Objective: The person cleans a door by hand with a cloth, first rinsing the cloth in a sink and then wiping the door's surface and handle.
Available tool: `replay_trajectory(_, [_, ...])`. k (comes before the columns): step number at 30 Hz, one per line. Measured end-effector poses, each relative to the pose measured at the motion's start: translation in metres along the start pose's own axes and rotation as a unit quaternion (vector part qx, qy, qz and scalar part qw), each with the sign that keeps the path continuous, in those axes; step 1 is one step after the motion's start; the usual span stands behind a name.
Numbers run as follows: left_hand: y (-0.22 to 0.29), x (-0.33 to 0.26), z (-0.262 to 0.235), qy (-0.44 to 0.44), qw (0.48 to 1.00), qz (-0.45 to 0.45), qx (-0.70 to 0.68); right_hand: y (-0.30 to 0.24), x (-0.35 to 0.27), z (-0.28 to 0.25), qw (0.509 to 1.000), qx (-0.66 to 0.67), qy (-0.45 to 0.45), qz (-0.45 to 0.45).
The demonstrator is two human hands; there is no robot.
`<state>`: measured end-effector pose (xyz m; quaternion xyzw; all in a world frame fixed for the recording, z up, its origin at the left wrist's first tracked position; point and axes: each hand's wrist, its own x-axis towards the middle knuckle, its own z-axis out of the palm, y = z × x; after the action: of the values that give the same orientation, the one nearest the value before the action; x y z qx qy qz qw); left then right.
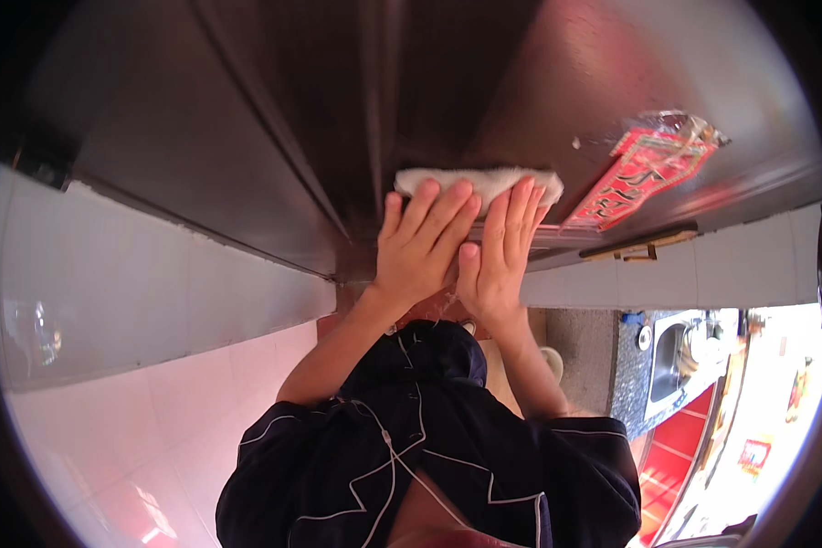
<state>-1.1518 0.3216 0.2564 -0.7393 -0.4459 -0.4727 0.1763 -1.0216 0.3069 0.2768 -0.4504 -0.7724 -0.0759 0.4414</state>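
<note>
Hands [419, 251], white cloth [491, 185] beneath their fingers

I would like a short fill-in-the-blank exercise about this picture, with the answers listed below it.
1. The colour of the cloth under the left hand and right hand is ____.
2. In the picture, the red strip on the dark panel lies to the ____ of the cloth.
3. The hand farther from the red strip is the ____ one.
Missing words: white; right; left.
</note>
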Motion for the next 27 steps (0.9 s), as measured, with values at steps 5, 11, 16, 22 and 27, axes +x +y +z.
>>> replay_trajectory(5, [0.006, 0.011, 0.015, 0.051, 0.998, 0.013, -0.022, 0.000, 0.015, -0.024, 1.000, 0.017, 0.009, 0.013])
replay_trajectory(11, [0.002, -0.066, 0.044, -0.071, 0.994, 0.078, -0.002, 0.034, -0.071, 0.012, 0.995, 0.044, -0.060, 0.067])
replay_trajectory(16, [0.023, -0.033, 0.048, -0.034, 0.998, 0.034, -0.045, 0.041, -0.032, -0.019, 0.997, 0.064, -0.022, 0.030])
replay_trajectory(22, [0.032, 0.005, 0.044, 0.039, 0.998, 0.031, 0.027, 0.052, -0.014, -0.027, 0.995, 0.096, 0.010, -0.009])
replay_trajectory(27, [0.022, -0.077, 0.058, -0.036, 0.998, 0.011, 0.053, 0.070, -0.081, 0.000, 0.982, 0.120, -0.149, 0.001])
